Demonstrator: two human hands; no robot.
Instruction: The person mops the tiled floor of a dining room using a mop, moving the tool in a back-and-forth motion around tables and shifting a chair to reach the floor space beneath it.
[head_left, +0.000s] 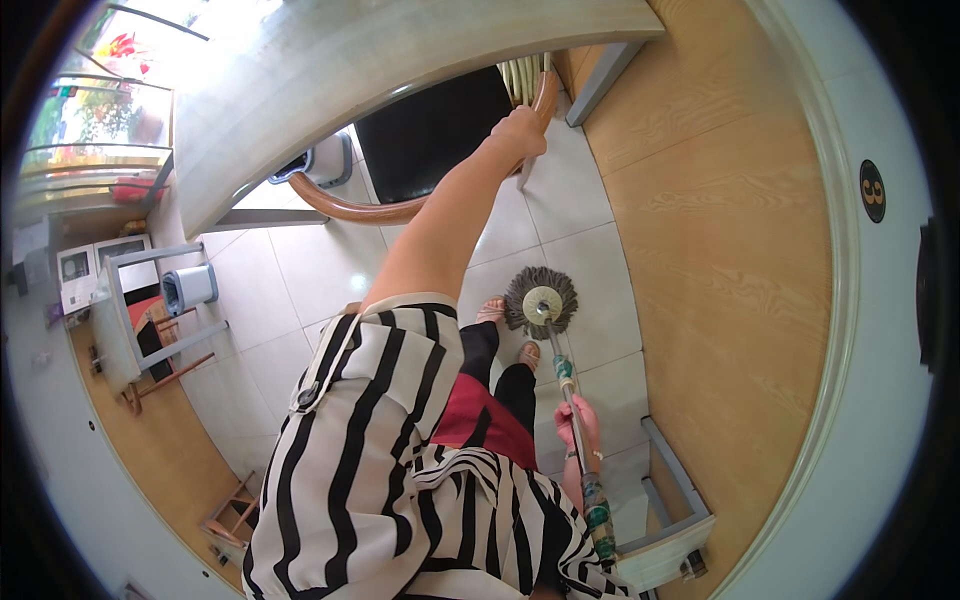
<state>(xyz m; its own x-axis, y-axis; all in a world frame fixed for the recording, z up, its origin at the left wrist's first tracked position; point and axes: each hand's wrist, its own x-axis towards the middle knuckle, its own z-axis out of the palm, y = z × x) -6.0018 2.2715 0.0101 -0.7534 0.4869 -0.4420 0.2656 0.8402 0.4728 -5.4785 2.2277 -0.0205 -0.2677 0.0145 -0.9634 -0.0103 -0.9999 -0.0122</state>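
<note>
As seen in the head view, gripping the mop pole (563, 371) in right hand (581, 424), with mop head (542, 301) on tiled floor (590, 265) just beside sandalled feet (530, 353); clasping curved wooden chair rail (546, 96) in left hand (517, 133)

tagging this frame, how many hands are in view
2: the left hand on the curved wooden chair rail, near the top; the right hand around the mop handle, lower right of centre. I see no others.
</note>
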